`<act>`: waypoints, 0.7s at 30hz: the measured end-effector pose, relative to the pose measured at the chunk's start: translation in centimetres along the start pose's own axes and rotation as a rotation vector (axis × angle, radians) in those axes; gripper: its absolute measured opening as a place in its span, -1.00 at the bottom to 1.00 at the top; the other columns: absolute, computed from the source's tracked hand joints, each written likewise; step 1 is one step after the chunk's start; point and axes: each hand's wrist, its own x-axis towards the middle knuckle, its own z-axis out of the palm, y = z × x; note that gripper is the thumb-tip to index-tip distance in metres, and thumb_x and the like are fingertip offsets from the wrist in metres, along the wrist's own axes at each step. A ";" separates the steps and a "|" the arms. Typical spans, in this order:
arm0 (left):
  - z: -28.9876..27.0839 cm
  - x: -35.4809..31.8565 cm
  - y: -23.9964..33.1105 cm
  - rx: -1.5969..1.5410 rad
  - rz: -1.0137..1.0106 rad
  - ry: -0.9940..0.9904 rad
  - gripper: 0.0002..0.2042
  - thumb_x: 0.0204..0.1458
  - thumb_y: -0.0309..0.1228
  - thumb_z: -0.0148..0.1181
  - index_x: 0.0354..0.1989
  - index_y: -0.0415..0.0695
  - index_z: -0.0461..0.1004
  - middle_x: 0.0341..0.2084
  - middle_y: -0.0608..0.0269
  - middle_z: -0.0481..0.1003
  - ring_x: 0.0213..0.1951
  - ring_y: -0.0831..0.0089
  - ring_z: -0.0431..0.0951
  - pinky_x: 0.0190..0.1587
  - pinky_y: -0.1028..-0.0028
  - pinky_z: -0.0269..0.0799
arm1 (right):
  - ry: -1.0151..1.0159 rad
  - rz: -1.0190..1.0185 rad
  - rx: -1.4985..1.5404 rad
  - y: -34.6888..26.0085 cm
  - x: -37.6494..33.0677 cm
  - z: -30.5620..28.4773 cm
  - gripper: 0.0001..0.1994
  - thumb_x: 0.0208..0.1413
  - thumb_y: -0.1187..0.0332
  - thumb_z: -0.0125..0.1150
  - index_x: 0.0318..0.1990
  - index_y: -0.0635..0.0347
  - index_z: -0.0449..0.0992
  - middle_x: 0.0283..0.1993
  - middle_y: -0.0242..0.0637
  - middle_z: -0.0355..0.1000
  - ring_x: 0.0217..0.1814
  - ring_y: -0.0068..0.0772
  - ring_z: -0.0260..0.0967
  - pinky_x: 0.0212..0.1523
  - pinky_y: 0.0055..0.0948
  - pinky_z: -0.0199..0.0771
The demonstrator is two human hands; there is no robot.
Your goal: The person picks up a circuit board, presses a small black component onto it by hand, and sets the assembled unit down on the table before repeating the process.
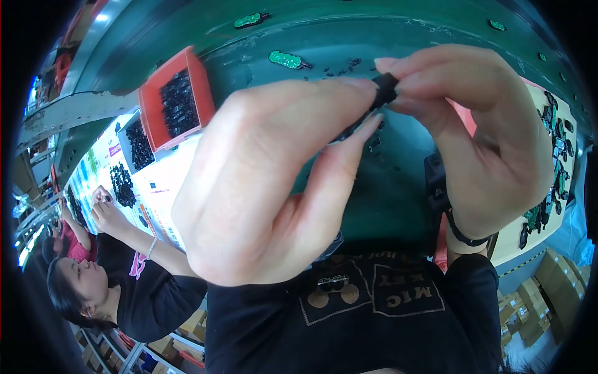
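My left hand (261, 181) and my right hand (473, 131) are raised close to the camera, over a green conveyor belt (324, 43). Between the fingertips of both hands sits a small black plastic part (384, 88). My left thumb and forefinger pinch its lower left end, and my right fingers press on its upper right end. Most of the part is hidden by my fingers. A black band circles my right wrist (461, 234).
A red bin (152, 103) of small black parts and a grey bin (128, 146) stand at the left on a white sheet. Green-and-black pieces (285, 60) lie on the belt. A board (554, 162) at the right carries more pieces. A co-worker (124, 280) sits at the left.
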 end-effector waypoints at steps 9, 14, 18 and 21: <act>1.0 0.1 1.2 0.055 0.015 0.040 -0.74 -0.30 -0.82 0.15 -0.35 -0.48 0.33 -0.41 -0.13 0.41 -0.40 0.27 0.51 -0.31 0.51 0.46 | 0.001 -0.047 -0.003 0.1 0.0 -0.7 -0.86 -0.20 0.78 0.03 -0.41 0.48 0.36 -0.38 -0.06 0.34 -0.34 -0.27 0.38 -0.27 -0.43 0.47; 1.0 -0.2 1.8 0.010 -0.087 0.034 -0.73 -0.29 -0.82 0.14 -0.33 -0.48 0.32 -0.42 -0.11 0.41 -0.42 0.28 0.51 -0.34 0.51 0.46 | 0.025 0.017 0.056 0.3 -0.2 -0.7 -0.87 -0.22 0.77 0.05 -0.44 0.46 0.38 -0.43 -0.10 0.34 -0.36 -0.31 0.37 -0.32 -0.48 0.44; 0.4 -0.2 1.2 0.004 -0.045 -0.042 -0.75 -0.25 -0.77 0.14 -0.32 -0.46 0.33 -0.43 -0.09 0.42 -0.48 0.30 0.50 -0.39 0.53 0.45 | 0.008 0.078 0.049 0.3 -0.4 -1.2 -0.86 -0.28 0.76 0.09 -0.47 0.44 0.41 -0.44 -0.15 0.36 -0.39 -0.38 0.35 -0.38 -0.56 0.38; -0.3 0.1 0.1 -0.151 -0.187 -0.065 -0.76 -0.23 -0.73 0.13 -0.32 -0.45 0.33 -0.44 -0.07 0.43 -0.53 0.32 0.49 -0.42 0.53 0.44 | 0.007 0.107 0.050 0.0 -0.3 -1.1 -0.86 -0.30 0.74 0.13 -0.48 0.42 0.43 -0.44 -0.18 0.38 -0.40 -0.42 0.34 -0.41 -0.61 0.33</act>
